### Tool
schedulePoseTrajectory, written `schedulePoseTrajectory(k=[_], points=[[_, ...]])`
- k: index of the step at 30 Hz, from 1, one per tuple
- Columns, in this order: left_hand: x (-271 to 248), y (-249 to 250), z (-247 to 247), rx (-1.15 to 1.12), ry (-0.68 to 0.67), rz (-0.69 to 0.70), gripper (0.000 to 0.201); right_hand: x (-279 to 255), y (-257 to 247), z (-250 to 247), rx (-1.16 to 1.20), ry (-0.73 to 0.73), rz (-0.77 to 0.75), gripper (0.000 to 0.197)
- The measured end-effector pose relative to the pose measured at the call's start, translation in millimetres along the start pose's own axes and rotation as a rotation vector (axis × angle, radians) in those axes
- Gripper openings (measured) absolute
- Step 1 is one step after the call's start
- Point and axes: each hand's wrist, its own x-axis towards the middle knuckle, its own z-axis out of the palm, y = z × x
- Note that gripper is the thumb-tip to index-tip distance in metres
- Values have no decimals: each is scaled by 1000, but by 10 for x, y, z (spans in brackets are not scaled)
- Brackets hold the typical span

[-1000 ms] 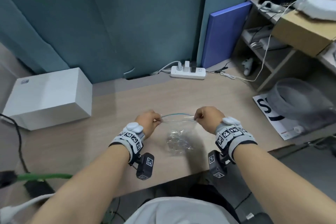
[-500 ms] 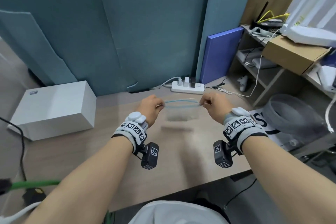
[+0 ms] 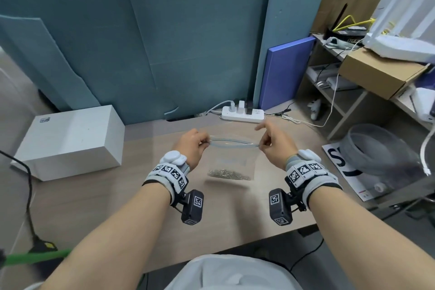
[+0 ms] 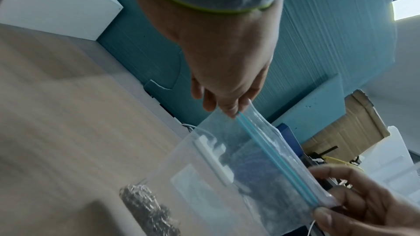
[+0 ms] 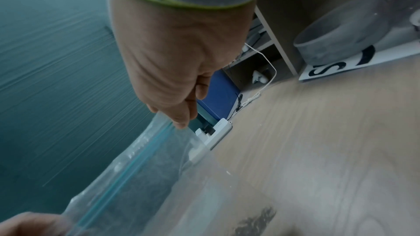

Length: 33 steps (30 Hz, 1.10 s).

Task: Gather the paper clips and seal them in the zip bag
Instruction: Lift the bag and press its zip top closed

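**Zip bag held aloft by both top corners, paper clips inside**

Left hand (image 3: 191, 146): fingers curled, thumb and fingertips pinching the left end of the blue zip strip (image 4: 272, 157) of the zip bag (image 3: 231, 160). The grip sits right at the corner of the bag mouth.

Right hand (image 3: 274, 146): thumb and one finger pinch the right end of the same strip; the index finger points forward, clear of the bag.

Zip bag: clear plastic, hanging upright between the two hands, lifted off the wooden desk (image 3: 117, 195). In the head view the two sides of the strip bow slightly apart in the middle; whether any part is pressed together cannot be determined.

Paper clips (image 3: 229, 174): a metallic heap lying along the bottom of the bag.

Surroundings, relative to the bag: a white power strip (image 3: 243, 115) lies beyond it at the desk's back edge; a white box (image 3: 70, 141) stands well to its left; a blue board (image 3: 286, 73) leans behind and to its right, beside a shelf unit (image 3: 341, 92).
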Motion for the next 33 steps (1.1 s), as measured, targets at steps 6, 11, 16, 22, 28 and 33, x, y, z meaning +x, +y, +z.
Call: schedulePoseTrajectory(k=[6, 11, 16, 22, 28, 33], points=[[-208, -59, 57, -83, 1, -196, 28, -11, 14, 193, 114, 23, 153, 23], [-237, -106, 107, -42, -2, -238, 29, -37, 53, 296, 158, 11, 211, 22], [-139, 287, 219, 53, -38, -123, 31, -100, -26, 452, 144, -64, 160, 11], [-33, 685, 431, 54, -106, 24, 14, -151, -62, 498, 126, -80, 93, 5], [22, 752, 506, 115, -131, 53, 4, -173, -52, 512, 131, -22, 133, 11], [43, 744, 557, 117, -125, 79, 7, -154, -51, 511, 107, -20, 154, 18]])
